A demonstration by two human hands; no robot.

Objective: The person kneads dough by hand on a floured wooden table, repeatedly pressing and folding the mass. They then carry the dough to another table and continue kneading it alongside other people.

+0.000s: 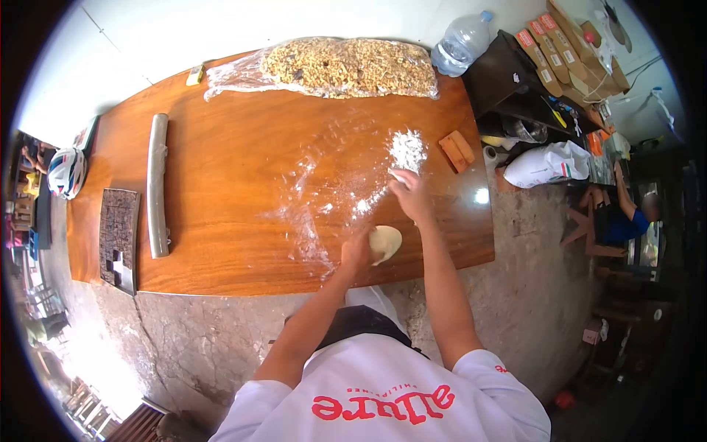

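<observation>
A flat, pale piece of dough (386,244) is near the front edge of the wooden table. My left hand (357,250) grips its left side with curled fingers. Farther forward, my right hand (411,196) reaches to the near edge of a small heap of white flour (407,150). Its fingers are pinched together, with white at the tips that looks like flour. Smears and streaks of flour spread over the tabletop (228,184) left of both hands.
A clear plastic bag of yellowish crumbly pieces (350,68) lies along the back, beside a large water bottle (462,44). Right of the flour sits a brown block (456,152). A long grey roll (157,184) and a dark rectangular panel (119,237) lie left. Another person (626,225) is far right.
</observation>
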